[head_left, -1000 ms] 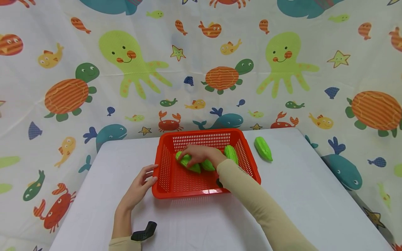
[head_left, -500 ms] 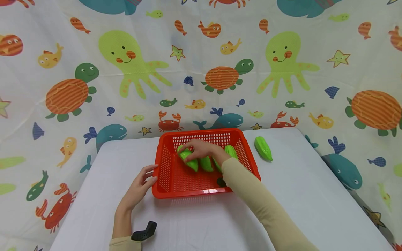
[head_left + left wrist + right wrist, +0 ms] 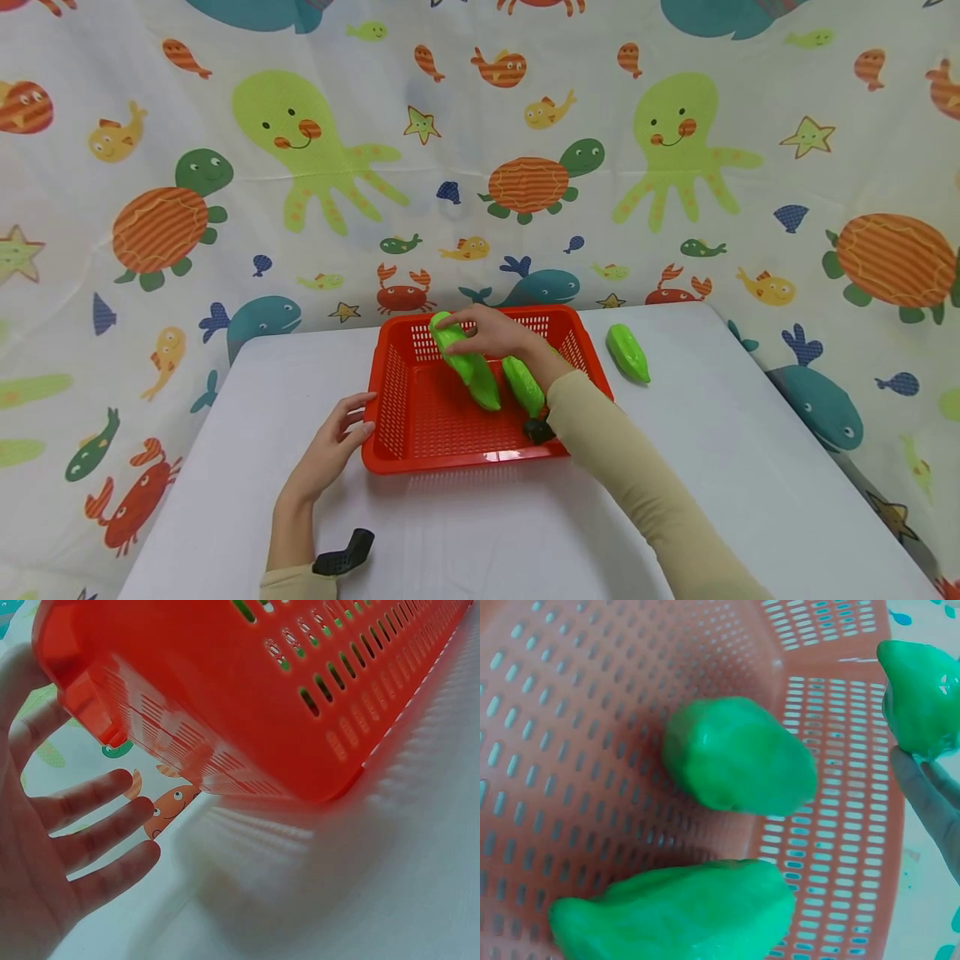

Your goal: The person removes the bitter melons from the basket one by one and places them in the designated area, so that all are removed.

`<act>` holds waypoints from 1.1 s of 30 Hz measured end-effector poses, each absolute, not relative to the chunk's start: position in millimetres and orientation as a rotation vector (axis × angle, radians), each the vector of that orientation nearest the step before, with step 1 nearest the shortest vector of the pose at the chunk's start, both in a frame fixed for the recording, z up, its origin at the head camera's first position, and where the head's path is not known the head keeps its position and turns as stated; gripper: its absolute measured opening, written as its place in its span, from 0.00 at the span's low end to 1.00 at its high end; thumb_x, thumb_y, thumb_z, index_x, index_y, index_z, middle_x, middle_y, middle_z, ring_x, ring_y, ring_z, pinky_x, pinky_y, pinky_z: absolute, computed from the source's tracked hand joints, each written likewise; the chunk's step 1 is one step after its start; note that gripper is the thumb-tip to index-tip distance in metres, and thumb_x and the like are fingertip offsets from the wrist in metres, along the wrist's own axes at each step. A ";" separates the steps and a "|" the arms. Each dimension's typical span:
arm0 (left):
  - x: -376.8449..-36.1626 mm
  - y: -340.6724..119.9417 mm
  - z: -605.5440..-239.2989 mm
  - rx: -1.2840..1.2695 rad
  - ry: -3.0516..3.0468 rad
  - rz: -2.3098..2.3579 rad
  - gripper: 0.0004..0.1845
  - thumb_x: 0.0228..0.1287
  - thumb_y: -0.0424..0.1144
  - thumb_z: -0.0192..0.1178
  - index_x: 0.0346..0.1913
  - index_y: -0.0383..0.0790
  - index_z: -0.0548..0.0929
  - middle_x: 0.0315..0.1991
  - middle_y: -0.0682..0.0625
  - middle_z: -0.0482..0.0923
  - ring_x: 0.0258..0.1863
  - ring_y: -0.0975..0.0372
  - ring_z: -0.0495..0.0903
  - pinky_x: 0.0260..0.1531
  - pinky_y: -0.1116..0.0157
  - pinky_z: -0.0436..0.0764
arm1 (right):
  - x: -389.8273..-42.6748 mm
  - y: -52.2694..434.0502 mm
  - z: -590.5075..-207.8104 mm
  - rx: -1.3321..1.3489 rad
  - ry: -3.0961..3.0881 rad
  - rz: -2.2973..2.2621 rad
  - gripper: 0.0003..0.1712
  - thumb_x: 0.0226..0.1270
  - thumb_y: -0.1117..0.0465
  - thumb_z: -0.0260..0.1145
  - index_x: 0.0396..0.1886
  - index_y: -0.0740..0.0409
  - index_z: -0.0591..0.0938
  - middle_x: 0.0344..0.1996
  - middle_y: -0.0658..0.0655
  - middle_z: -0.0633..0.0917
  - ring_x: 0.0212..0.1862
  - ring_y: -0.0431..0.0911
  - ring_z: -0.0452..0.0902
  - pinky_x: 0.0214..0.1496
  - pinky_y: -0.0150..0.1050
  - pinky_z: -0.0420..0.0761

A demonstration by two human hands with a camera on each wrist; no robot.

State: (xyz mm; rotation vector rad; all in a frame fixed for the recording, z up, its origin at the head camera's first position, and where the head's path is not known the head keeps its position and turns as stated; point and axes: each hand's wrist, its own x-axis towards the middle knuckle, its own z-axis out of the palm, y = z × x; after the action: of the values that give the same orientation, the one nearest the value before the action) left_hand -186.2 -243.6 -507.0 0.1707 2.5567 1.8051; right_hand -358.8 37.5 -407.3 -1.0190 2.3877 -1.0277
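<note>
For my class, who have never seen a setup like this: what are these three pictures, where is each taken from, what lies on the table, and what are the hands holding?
No machine here: a person works with two bare hands and wears three cameras. The wide picture comes from the head, looking down at a white table. The other two come from the wrists.

On the table stands a red basket with green toy vegetables inside; another green vegetable lies on the table to its right.

The right hand holds one green piece lifted over the basket. Its wrist view shows two more pieces on the basket floor.

The left hand rests open against the basket's left wall.
</note>
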 end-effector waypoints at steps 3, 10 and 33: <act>-186.4 -243.5 -506.5 0.173 2.554 1.804 0.29 0.70 0.47 0.58 0.70 0.47 0.64 0.70 0.44 0.62 0.67 0.46 0.62 0.60 0.39 0.69 | -359.7 42.1 -403.0 -0.988 2.359 -1.105 0.25 0.64 0.53 0.70 0.61 0.45 0.80 0.61 0.50 0.76 0.60 0.46 0.72 0.58 0.40 0.77; -186.4 -243.9 -507.3 0.160 2.563 1.795 0.29 0.70 0.48 0.58 0.70 0.47 0.65 0.70 0.44 0.62 0.68 0.46 0.62 0.61 0.39 0.67 | -352.3 51.7 -389.3 -0.788 2.366 -1.266 0.25 0.64 0.50 0.70 0.61 0.40 0.79 0.63 0.49 0.74 0.61 0.49 0.71 0.57 0.45 0.78; -187.0 -243.7 -508.4 0.171 2.564 1.798 0.29 0.70 0.48 0.58 0.70 0.48 0.65 0.70 0.46 0.62 0.68 0.47 0.62 0.61 0.41 0.69 | -340.2 90.7 -370.5 -0.680 2.306 -1.504 0.27 0.67 0.50 0.67 0.65 0.40 0.75 0.70 0.50 0.66 0.61 0.54 0.75 0.59 0.56 0.76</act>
State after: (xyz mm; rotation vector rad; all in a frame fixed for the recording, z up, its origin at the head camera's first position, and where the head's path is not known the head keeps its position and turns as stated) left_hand -187.0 -243.7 -508.4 0.1711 2.5639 1.7976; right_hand -340.2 90.7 -370.5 -0.6799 2.3063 -1.5035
